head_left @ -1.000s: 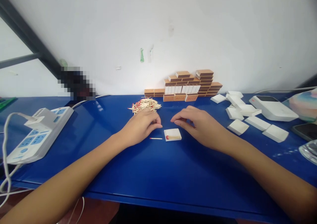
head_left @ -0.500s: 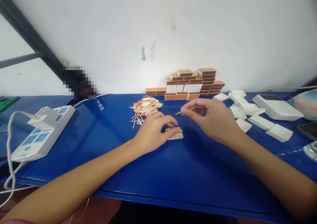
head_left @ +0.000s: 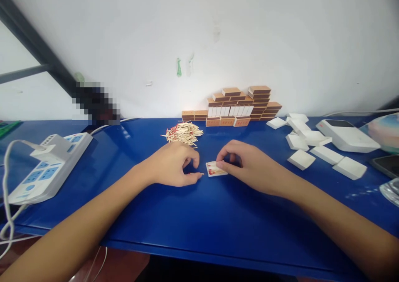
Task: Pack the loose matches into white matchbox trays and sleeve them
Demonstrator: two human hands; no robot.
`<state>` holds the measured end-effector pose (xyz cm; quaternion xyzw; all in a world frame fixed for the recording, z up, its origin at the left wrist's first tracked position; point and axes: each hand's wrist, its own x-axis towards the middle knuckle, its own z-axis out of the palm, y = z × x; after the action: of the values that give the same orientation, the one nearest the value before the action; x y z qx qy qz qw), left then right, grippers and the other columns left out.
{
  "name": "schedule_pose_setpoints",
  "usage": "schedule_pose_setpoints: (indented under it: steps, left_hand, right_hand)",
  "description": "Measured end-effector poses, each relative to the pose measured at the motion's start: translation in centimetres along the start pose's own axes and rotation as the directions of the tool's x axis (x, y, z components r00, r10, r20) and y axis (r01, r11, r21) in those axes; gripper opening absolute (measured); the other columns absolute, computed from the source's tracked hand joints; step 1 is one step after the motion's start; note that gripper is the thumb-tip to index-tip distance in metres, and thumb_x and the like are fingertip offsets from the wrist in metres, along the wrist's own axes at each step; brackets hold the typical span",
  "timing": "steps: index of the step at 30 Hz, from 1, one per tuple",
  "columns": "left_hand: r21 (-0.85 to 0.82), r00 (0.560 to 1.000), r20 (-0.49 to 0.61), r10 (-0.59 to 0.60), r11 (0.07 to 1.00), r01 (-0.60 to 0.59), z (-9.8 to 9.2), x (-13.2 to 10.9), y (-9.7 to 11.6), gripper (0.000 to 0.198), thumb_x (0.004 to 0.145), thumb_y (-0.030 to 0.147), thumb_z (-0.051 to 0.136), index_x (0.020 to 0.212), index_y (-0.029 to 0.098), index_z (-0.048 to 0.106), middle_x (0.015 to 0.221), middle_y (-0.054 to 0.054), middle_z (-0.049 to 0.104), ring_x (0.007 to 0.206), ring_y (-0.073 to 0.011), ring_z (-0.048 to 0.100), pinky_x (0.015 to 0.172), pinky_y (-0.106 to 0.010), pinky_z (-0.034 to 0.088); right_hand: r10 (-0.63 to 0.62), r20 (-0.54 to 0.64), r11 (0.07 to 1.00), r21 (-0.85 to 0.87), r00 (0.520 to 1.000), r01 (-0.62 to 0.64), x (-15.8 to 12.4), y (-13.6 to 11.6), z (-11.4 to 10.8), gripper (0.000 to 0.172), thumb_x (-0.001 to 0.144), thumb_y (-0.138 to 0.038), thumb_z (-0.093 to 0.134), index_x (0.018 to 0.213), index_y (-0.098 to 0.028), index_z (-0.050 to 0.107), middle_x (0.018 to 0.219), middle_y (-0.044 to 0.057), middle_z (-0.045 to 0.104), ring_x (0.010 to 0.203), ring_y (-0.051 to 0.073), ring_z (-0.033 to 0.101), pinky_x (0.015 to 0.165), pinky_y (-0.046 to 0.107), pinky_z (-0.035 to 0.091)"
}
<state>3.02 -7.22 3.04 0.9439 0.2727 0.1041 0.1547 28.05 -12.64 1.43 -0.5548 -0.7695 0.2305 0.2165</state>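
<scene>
A loose match point(head_left: 202, 174) lies crosswise on the desk point(head_left: 187, 219), partly behind the parted fingers of the nearer left hand point(head_left: 173, 163); to its right, the right hand point(head_left: 247, 161) works at a matchbox tray point(head_left: 216, 175), its grip unclear.

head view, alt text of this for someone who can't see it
A person's right hand is over a small white tray holding matches, while the open left hand is beside a loose match. Behind, a match pile and stacked matchboxes sit on a blue table.
</scene>
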Motion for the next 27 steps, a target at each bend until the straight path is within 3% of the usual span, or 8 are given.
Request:
schedule_pose_setpoints:
  steps: [2, 6, 10, 15, 22, 27]
  left_hand:
    - [-0.031, 0.998, 0.060, -0.038, 0.999, 0.040, -0.2, -0.1, 0.2, 0.019, 0.081, 0.038, 0.076, 0.090, 0.021, 0.074, 0.065, 0.003, 0.062, 0.057, -0.0118, 0.054, 0.055, -0.027, 0.037]
    - [-0.104, 0.992, 0.118, -0.040, 0.993, 0.052, -0.3, -0.2, -0.1, 0.013, 0.088, 0.033, 0.069, 0.087, 0.021, 0.073, 0.064, 0.004, 0.058, 0.054, -0.0104, 0.051, 0.052, -0.026, 0.033]
    - [-0.135, 0.985, 0.165, -0.057, 0.988, 0.080, -0.3, -0.2, -0.4, 0.017, 0.093, 0.034, 0.064, 0.086, 0.021, 0.072, 0.064, 0.003, 0.056, 0.053, -0.0103, 0.048, 0.050, -0.025, 0.031]
    - [-0.109, 0.970, 0.209, -0.122, 0.983, 0.147, -0.4, -0.1, -0.8, 0.016, 0.093, 0.033, 0.064, 0.087, 0.020, 0.071, 0.065, 0.003, 0.058, 0.052, -0.0105, 0.046, 0.050, -0.025, 0.029]
    - [-0.056, 0.986, 0.124, -0.114, 0.991, 0.122, -0.3, 0.1, -1.2, 0.010, 0.093, 0.028, 0.066, 0.089, 0.020, 0.071, 0.069, 0.003, 0.060, 0.059, -0.0119, 0.050, 0.056, -0.025, 0.031]
    - [-0.002, 0.995, 0.058, -0.086, 0.996, 0.086, -0.2, 0.1, -1.4, 0.020, 0.095, 0.040, 0.069, 0.099, 0.020, 0.070, 0.075, 0.001, 0.061, 0.061, -0.0126, 0.051, 0.057, -0.026, 0.032]
  right_hand:
    - [-0.057, 0.003, 0.998, -0.013, 0.998, 0.057, -0.3, 0.0, -0.4, 0.020, 0.096, -0.042, 0.062, 0.099, -0.025, 0.072, 0.098, 0.004, 0.067, 0.076, 0.017, 0.060, 0.069, 0.032, 0.047]
    - [-0.173, 0.079, 0.982, -0.058, 0.982, 0.177, -0.6, 0.6, -1.0, 0.031, 0.093, -0.043, 0.068, 0.119, -0.026, 0.065, 0.113, 0.007, 0.067, 0.096, 0.023, 0.064, 0.081, 0.036, 0.049]
    - [-0.151, 0.137, 0.981, -0.099, 0.979, 0.166, -0.5, 0.9, -0.6, 0.020, 0.095, -0.037, 0.065, 0.111, -0.025, 0.066, 0.105, 0.006, 0.067, 0.094, 0.023, 0.063, 0.078, 0.035, 0.048]
    - [-0.167, 0.106, 0.977, -0.116, 0.980, 0.179, -0.2, 0.9, -0.1, 0.019, 0.095, -0.038, 0.066, 0.109, -0.024, 0.066, 0.103, 0.006, 0.066, 0.090, 0.022, 0.062, 0.075, 0.034, 0.046]
    - [-0.153, 0.125, 0.974, -0.148, 0.980, 0.171, -0.3, 0.4, 0.0, 0.022, 0.098, -0.036, 0.064, 0.117, -0.024, 0.066, 0.104, 0.005, 0.063, 0.090, 0.021, 0.062, 0.075, 0.034, 0.046]
    - [-0.152, 0.131, 0.970, -0.172, 0.980, 0.173, -0.4, 0.0, 0.0, 0.021, 0.098, -0.032, 0.065, 0.117, -0.023, 0.066, 0.106, 0.006, 0.063, 0.094, 0.023, 0.062, 0.075, 0.034, 0.045]
